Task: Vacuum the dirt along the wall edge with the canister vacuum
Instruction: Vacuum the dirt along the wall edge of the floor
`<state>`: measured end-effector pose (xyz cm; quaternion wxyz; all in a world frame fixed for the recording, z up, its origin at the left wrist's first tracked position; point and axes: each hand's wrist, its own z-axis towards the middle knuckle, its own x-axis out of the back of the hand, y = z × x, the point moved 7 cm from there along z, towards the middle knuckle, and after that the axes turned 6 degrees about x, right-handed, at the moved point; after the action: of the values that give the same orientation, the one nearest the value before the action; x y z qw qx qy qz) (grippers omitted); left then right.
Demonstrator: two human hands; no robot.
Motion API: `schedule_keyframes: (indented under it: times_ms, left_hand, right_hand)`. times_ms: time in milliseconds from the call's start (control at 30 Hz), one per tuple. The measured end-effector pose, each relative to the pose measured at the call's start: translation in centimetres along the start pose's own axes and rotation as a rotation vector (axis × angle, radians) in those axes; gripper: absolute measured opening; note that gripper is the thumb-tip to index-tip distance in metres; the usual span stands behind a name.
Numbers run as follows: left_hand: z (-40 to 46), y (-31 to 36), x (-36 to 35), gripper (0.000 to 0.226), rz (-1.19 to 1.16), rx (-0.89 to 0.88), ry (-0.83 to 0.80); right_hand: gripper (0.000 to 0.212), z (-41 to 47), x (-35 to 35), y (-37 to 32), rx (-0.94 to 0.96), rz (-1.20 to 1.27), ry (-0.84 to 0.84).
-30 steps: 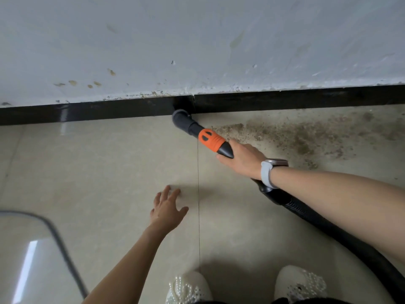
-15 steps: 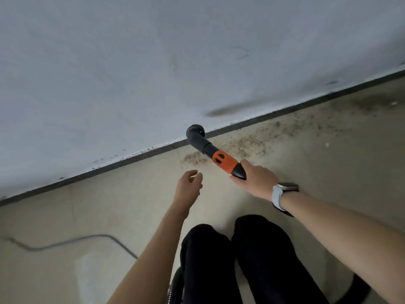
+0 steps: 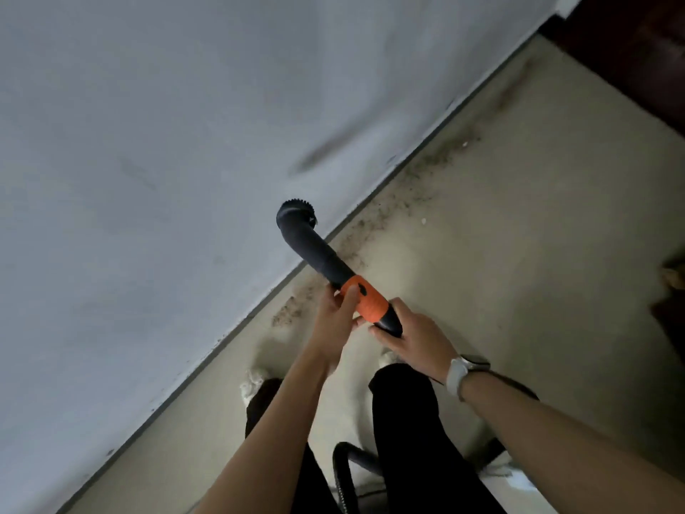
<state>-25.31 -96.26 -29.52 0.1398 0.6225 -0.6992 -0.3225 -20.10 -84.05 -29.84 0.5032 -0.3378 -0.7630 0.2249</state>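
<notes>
The vacuum nozzle (image 3: 315, 250) is a bent black tube with a round brush head (image 3: 296, 209) and an orange collar (image 3: 367, 302). It is lifted off the floor, brush head up against the grey wall. My left hand (image 3: 337, 313) grips the orange collar. My right hand (image 3: 411, 339), with a white watch on the wrist, holds the black end just behind the collar. A band of brown dirt (image 3: 400, 205) runs along the dark skirting (image 3: 237, 328) from below the nozzle to the far right.
The black hose (image 3: 343, 473) loops on the beige tile floor between my legs. My white shoes (image 3: 255, 378) stand close to the wall. Dark furniture (image 3: 630, 50) fills the upper right corner, and a white object (image 3: 508, 473) lies by my right arm.
I have risen from a crouch and the view has swung right. The nozzle came up off the floor at the skirting. My left hand left the floor and took hold of the orange collar.
</notes>
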Motion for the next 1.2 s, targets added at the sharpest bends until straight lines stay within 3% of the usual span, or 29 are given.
schedule_keyframes:
  times_ms: [133, 333, 533, 633, 733, 933, 1133, 1200]
  left_hand:
    - [-2.8, 0.5, 1.1, 0.032, 0.155, 0.018, -0.18]
    - [-5.2, 0.1, 0.7, 0.024, 0.49, -0.065, -0.386]
    - [-6.1, -0.4, -1.2, 0.052, 0.693, -0.211, -0.48]
    - [-6.1, -1.8, -0.5, 0.049, 0.732, -0.252, -0.47]
    - [-5.4, -3.8, 0.1, 0.048, 0.775, -0.257, -0.442]
    - [-1.2, -11.4, 3.7, 0.039, 0.813, -0.034, -0.351]
    - [2.6, -19.8, 9.8, 0.059, 0.842, 0.108, -0.311]
    - [3.8, -21.8, 10.8, 0.045, 0.896, 0.128, -0.382]
  right_hand:
    - [0.033, -3.6, -1.6, -1.7, -0.126, 0.077, 0.178]
    - [0.031, -8.6, -6.1, -2.6, -0.326, 0.299, 0.526]
    - [0.03, -12.3, -9.3, 0.4, -0.486, 0.371, 0.742]
    - [0.032, -12.3, -10.7, 1.3, -0.483, 0.388, 0.751]
    - [0.034, -12.2, -14.6, 1.4, -0.516, 0.461, 0.646]
    - [0.03, -12.9, -25.5, 1.2, -0.627, 0.687, 0.615]
    - [0.03, -12.7, -34.5, 2.5, -0.78, 0.773, 0.568]
    - [0.026, -12.0, -37.1, 2.3, -0.792, 0.893, 0.612]
